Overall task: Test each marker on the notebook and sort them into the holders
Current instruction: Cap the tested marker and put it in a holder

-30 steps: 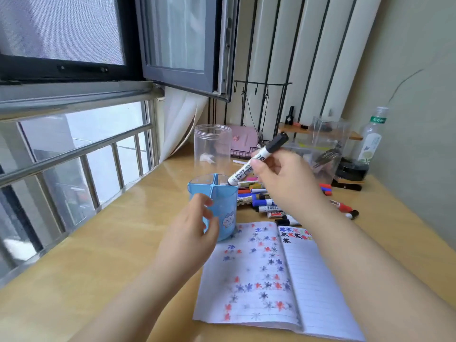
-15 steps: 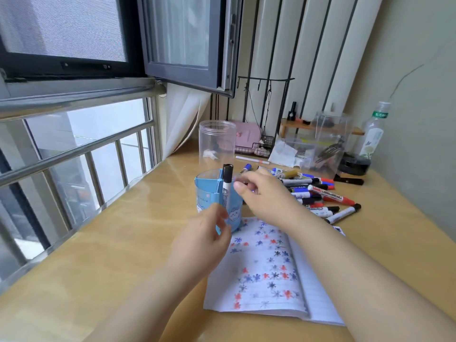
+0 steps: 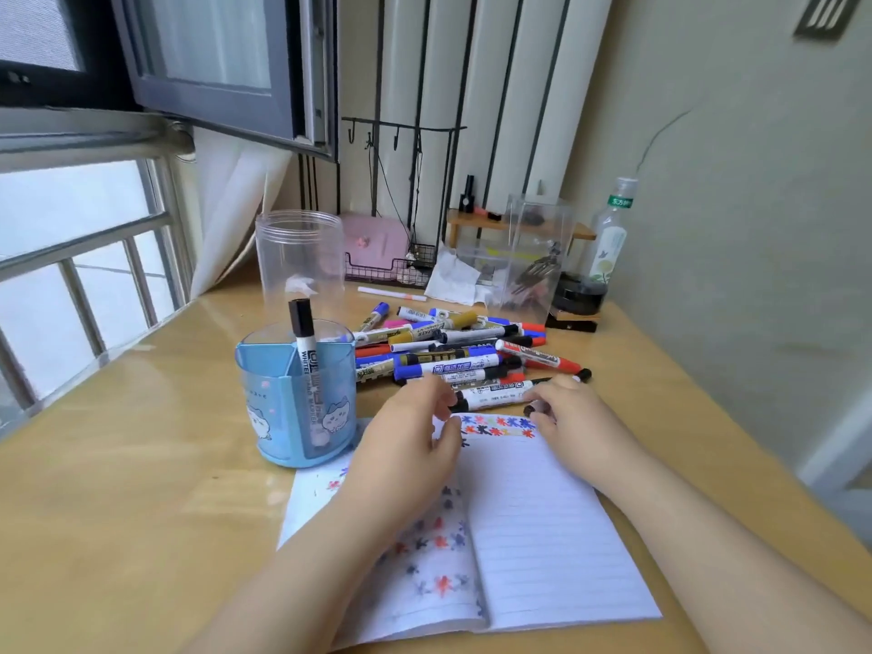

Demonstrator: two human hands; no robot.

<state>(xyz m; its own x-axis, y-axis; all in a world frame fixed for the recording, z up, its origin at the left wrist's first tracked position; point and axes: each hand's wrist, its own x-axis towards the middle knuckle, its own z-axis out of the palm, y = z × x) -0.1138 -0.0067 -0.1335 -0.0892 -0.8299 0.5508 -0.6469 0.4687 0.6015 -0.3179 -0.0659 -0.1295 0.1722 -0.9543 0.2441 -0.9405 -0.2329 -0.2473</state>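
Nearest the camera, an open notebook (image 3: 533,526) lies flat on the glossy wood-look desk (image 3: 118,488); left page covered w/ small red, blue & black star doodles, right page ruled and mostly bare, one doodle row along its top edge. Left hand (image 3: 406,446) rests over the left page, fingers loosely curled, tips at the black end of a white-barrelled marker (image 3: 490,397) lying crosswise just past the notebook. Right hand (image 3: 573,417) sits at that marker's other end; whether it pinches the marker can't be told. Left of the hands stands a round blue plastic holder (image 3: 288,408), translucent, split into compartments, cat print on the wall. One black-capped marker (image 3: 304,342) stands upright in it. Behind lies a loose pile of markers (image 3: 453,351), caps blue, red, black, gold. Further back, a clear cylindrical jar (image 3: 299,262).
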